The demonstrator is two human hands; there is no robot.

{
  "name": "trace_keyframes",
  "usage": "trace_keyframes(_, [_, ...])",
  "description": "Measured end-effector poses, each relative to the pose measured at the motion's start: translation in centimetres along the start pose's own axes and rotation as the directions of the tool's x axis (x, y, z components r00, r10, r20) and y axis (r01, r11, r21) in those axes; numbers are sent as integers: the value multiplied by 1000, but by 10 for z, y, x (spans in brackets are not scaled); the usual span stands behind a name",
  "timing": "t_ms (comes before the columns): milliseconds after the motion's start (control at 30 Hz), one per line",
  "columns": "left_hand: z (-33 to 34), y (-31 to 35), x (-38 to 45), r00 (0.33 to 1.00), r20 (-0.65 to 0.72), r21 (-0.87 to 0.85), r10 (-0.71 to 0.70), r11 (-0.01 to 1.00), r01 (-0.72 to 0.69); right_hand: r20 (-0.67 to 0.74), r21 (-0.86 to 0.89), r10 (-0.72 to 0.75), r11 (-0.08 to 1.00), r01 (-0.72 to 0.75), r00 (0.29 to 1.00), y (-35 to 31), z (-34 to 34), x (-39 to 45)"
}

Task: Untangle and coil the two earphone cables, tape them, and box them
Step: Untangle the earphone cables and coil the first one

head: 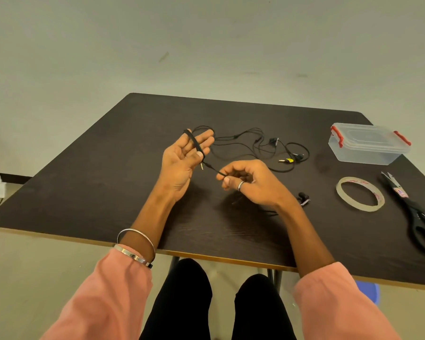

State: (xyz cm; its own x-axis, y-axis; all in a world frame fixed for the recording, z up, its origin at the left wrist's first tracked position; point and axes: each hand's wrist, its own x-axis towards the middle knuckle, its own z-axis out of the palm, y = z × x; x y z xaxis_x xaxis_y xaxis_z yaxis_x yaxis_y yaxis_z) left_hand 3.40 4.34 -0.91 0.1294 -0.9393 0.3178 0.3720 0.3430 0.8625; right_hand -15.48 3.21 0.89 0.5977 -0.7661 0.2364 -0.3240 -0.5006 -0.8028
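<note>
1. The left hand (182,155) is held up with the palm open and fingers spread — it serves as a former, and the first earphone cable (196,143) is wound across the fingers, its plug hanging just below the thumb.
2. The right hand (248,180) has its grip closed on the free run of that cable, thumb and forefinger pinching it taut, I'd say to feed the next turn.
3. The second earphone cable (255,146) lies loose on the desk (84,180) beyond the hands — seemingly waiting its turn.
4. The tape roll (360,194), scissors (415,212) and the lidded clear box (369,143) sit together at the right, within the right hand's reach for taping and boxing.
</note>
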Motion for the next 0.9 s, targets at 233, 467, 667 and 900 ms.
trace_keyframes(233, [5,-9,-2,986,154,454,-58,891,-19,-110,322,18,947,18,994,-2,-9,-1])
trace_keyframes(467, [6,-16,-10,919,373,681,-132,712,-174,-279,647,155,760,66,948,-1,-21,0])
trace_keyframes(667, [8,-15,-11,874,462,738,-152,612,-284,-328,438,64,894,91,943,-1,-24,-1])
trace_keyframes(900, [12,-6,-14,886,369,511,-280,857,58,-599,37,-57,994,99,799,11,-29,4])
